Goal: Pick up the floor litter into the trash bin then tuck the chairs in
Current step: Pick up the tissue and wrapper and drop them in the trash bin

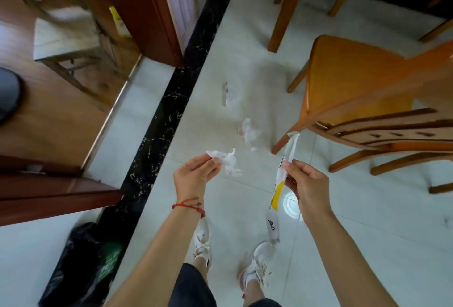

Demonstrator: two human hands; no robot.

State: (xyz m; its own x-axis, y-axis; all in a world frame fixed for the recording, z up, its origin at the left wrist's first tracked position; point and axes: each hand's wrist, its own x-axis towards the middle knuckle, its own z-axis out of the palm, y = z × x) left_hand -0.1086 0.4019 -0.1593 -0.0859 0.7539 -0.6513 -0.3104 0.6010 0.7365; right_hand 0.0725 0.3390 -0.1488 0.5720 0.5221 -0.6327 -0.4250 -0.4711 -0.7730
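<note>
My left hand (193,173) pinches a crumpled white tissue (226,160) at waist height. My right hand (305,184) grips a long white and yellow wrapper (279,189) that hangs down past my wrist. On the pale tile floor ahead lie another crumpled tissue (248,131) and a small clear wrapper scrap (226,93). A trash bin lined with a black bag (78,270) stands at the lower left. An orange wooden chair (362,91) stands pulled out to the right.
A black marble strip (169,110) runs diagonally across the floor. A dark wooden door frame (157,12) and a small wooden stool (66,34) are at the left. Table and chair legs (284,7) stand at the top right. My white shoes (255,267) are below.
</note>
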